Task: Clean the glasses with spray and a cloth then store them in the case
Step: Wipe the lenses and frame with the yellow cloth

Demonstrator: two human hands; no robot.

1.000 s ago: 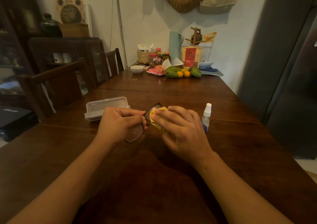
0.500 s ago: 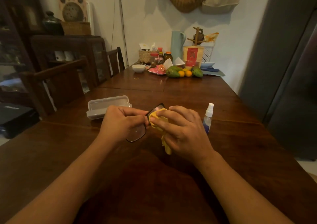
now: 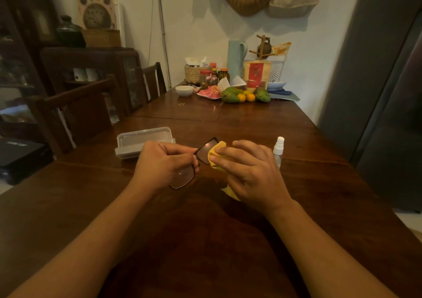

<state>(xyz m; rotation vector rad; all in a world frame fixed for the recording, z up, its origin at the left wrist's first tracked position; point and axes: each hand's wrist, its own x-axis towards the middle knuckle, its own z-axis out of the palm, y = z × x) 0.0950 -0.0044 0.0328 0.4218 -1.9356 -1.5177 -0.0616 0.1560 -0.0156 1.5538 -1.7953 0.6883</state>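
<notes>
Black-framed glasses [image 3: 185, 176] are held above the dark wooden table [image 3: 228, 240], tilted, one lens low and one high. My left hand [image 3: 164, 163] grips them at the bridge. My right hand [image 3: 249, 172] pinches a yellow cloth [image 3: 215, 154] against the upper lens; a tail of the cloth hangs out below the palm. A translucent grey glasses case [image 3: 141, 141] lies shut on the table just behind my left hand. A small clear spray bottle [image 3: 278, 148] with a white cap stands upright right of my right hand.
At the table's far end stand a white bowl [image 3: 184, 90], a pink plate, jars, a woven basket, a pale green jug [image 3: 236, 58] and fruit [image 3: 244, 95]. Two dark wooden chairs [image 3: 86, 110] line the left side. A grey fridge [image 3: 388, 92] is on the right.
My right hand has shifted the cloth slightly on the upper lens, and a yellow tail now hangs below the palm. The left hand keeps its hold on the glasses.
</notes>
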